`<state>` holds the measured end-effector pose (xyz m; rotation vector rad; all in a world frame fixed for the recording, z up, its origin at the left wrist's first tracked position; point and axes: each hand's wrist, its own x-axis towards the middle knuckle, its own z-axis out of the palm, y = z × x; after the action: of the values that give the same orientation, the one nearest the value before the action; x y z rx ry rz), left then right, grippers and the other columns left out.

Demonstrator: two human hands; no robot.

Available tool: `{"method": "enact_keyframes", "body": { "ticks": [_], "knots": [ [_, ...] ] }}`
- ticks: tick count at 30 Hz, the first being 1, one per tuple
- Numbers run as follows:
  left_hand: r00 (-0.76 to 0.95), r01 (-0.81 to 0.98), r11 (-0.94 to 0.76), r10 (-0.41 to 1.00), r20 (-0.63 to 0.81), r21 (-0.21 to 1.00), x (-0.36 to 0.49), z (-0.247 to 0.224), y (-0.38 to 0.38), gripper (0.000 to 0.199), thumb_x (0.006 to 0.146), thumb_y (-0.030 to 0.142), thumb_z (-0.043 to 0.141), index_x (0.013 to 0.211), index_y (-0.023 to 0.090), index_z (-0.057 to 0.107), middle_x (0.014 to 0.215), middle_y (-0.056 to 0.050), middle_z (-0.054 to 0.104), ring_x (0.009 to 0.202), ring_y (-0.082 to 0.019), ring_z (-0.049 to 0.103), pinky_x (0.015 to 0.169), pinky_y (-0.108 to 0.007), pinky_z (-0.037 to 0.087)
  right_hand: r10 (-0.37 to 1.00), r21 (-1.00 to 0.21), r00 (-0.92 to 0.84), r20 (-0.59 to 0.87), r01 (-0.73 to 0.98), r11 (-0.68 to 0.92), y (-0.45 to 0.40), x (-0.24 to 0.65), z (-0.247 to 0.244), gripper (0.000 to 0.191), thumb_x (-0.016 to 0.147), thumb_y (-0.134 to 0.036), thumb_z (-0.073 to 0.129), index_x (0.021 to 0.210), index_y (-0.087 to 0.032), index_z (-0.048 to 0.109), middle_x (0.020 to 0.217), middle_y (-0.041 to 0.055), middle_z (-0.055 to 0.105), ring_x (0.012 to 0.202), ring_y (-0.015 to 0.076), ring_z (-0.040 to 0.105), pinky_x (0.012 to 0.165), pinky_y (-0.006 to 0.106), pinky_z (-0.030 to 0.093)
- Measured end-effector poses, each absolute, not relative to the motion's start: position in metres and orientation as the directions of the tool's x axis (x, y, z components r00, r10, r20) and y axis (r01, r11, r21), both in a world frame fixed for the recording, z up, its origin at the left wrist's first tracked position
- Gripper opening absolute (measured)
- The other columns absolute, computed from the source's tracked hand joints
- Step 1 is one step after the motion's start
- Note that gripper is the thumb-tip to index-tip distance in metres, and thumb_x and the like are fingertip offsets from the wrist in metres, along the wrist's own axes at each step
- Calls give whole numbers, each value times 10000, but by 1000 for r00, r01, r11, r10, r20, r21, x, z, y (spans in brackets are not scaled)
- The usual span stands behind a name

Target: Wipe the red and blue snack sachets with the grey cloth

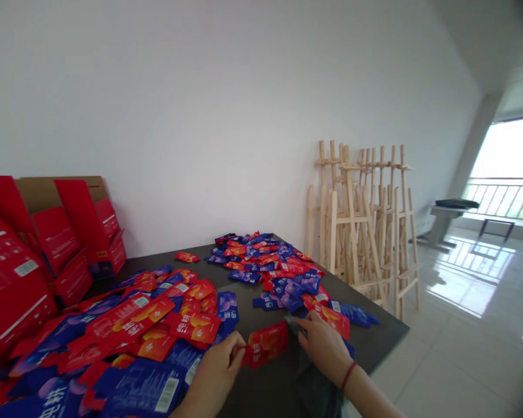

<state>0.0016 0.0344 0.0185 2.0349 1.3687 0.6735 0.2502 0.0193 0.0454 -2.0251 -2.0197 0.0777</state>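
Note:
My left hand (pixel 215 371) pinches the left end of a red foil sachet (pixel 267 343) above the dark tabletop (pixel 375 339). My right hand (pixel 325 348) grips a grey plastic bag (pixel 316 389) at the sachet's right end, and the bag hangs down past the table's front edge. Beside my left hand lies a large heap of red and blue sachets (pixel 131 342), some showing barcodes. A second heap of the same sachets (pixel 265 261) covers the table's far end.
Red cardboard cartons (pixel 54 232) stand open along the table's left side. Several folded wooden easels (pixel 361 220) lean on the white wall beyond the table. Farther right are a tiled floor, a low table and a balcony railing.

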Motion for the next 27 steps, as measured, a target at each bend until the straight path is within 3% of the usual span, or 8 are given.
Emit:
{"method": "enact_keyframes", "body": {
  "ticks": [2,3,5,8,13,20,24,27],
  "knots": [
    [438,690,-576,815,380,440,-4,29,30,153,902,200,407,837,218,545,811,-14,614,729,-147,591,637,-244,415,977,-269,40,207,963,18,20,255,52,289,874,-230,469,1079,-255,672,1035,54,584,921,176,589,759,248,413],
    [517,681,-669,728,450,299,-5,33,28,155,904,169,422,856,219,561,874,-21,619,782,-154,585,673,-252,412,970,-284,46,237,959,24,19,255,55,308,877,-235,467,1117,-253,659,1059,57,577,943,178,582,772,248,410],
    [684,606,-792,569,457,78,-6,34,24,145,898,125,466,885,219,576,922,-15,622,805,-156,569,685,-258,401,960,-307,15,281,949,75,14,250,59,336,880,-241,460,1166,-254,636,1108,58,558,960,171,573,793,241,405],
    [827,488,-870,436,356,-67,-2,27,21,78,872,135,579,881,212,584,915,10,631,793,-147,555,677,-261,388,940,-337,-166,297,903,266,3,227,57,342,857,-225,479,1152,-293,638,1113,26,546,961,144,558,806,215,397],
    [859,450,-887,400,318,-100,0,9,26,53,861,177,632,845,196,585,893,24,639,776,-133,554,649,-264,371,891,-217,-414,185,867,448,-6,185,40,206,789,-228,547,928,-256,697,1038,37,575,932,186,549,750,250,425],
    [870,459,-883,426,248,-94,-3,8,27,91,864,141,606,922,205,578,940,6,654,826,-143,599,693,-257,431,965,-173,-189,180,960,221,15,205,36,211,816,-184,506,881,-224,702,1040,67,582,941,194,561,741,261,434],
    [800,518,-855,491,344,15,-7,10,28,260,888,64,469,1074,216,568,1116,-41,661,998,-178,620,852,-287,463,976,-192,-97,194,972,134,24,224,33,216,843,-187,485,881,-205,696,1034,78,580,912,181,580,748,254,437],
    [598,637,-728,674,434,253,-22,33,37,249,928,168,391,1051,243,594,1076,-35,685,958,-188,643,848,-293,480,978,-206,-57,201,973,100,24,229,24,220,834,-165,493,896,-211,699,1033,77,581,922,183,583,759,252,440]
  ]
}}
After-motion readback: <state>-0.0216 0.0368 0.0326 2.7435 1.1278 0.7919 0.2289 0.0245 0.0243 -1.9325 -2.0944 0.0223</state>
